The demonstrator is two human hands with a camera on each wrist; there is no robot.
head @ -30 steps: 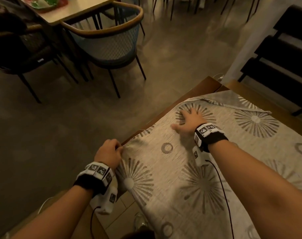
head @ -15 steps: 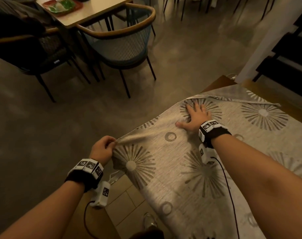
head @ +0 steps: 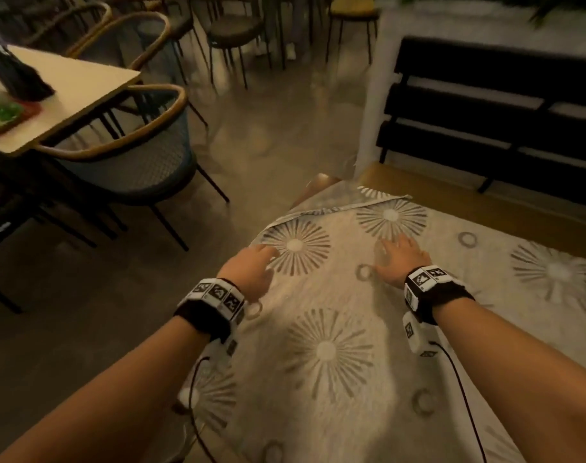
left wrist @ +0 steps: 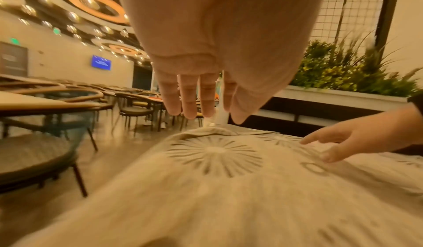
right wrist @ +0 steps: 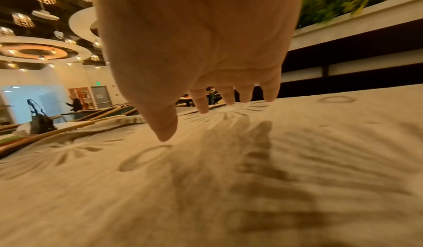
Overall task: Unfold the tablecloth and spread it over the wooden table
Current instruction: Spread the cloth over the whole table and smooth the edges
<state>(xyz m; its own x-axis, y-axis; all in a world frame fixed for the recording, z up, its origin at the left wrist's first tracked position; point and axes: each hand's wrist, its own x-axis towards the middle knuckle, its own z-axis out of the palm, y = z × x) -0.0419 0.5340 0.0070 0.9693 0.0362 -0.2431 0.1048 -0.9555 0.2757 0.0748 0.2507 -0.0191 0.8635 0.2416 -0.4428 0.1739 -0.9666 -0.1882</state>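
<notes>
A beige tablecloth [head: 351,329] printed with grey sunbursts and rings lies spread over the wooden table [head: 318,182], whose far corner shows bare. A folded-over strip of cloth runs along the far edge [head: 318,210]. My left hand [head: 251,265] hovers over the cloth's left edge with straight fingers [left wrist: 190,97] and holds nothing. My right hand [head: 398,259] lies flat, its fingertips [right wrist: 203,106] touching the cloth near a sunburst. The same cloth fills the left wrist view [left wrist: 217,178] and the right wrist view [right wrist: 228,178].
A blue mesh chair [head: 131,152] with a wooden rim stands on the floor to the left, beside a pale table [head: 67,91] carrying a tray. A dark slatted bench [head: 485,121] and a planter wall lie beyond the table's far right side.
My left hand has let go of the cloth's edge and moved forward, fingers now straight. My right hand slid to the right over the cloth. The view has tilted up.
</notes>
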